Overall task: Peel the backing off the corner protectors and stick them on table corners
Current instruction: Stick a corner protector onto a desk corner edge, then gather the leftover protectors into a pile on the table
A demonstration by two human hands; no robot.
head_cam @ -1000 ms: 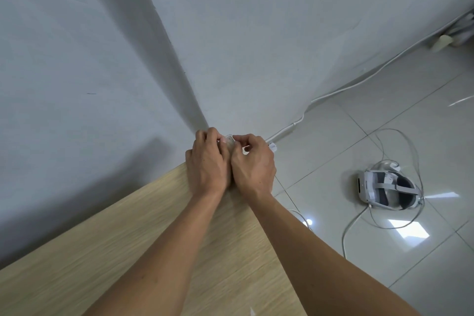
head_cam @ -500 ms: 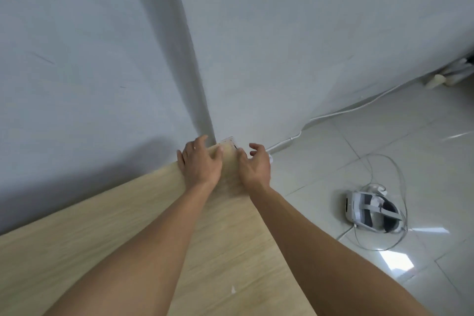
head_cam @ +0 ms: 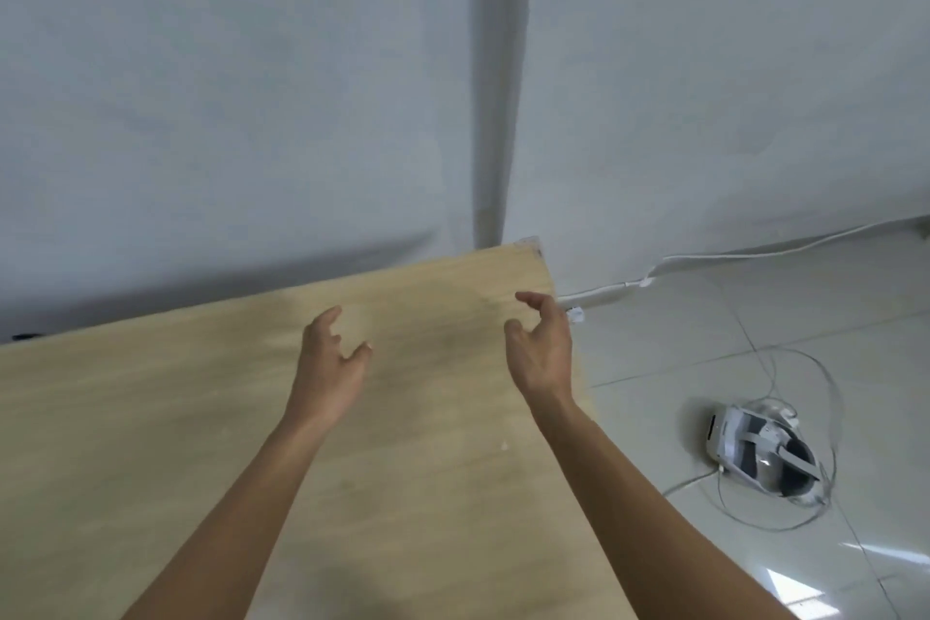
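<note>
Wood-coloured table (head_cam: 151, 418) fills the bottom of the view, and a small clear corner protector (head_cam: 532, 244) sits on its far corner, close to the grey wall (head_cam: 201, 66). Both hands are over the tabletop, not touching that corner, and the left hand (head_cam: 329, 368) and the right hand (head_cam: 543, 347) each have fingers apart and a little bent, holding nothing. On the tiled floor (head_cam: 704, 342) to the right lie a white headset (head_cam: 755, 456) and a white cable (head_cam: 755, 254).
</note>
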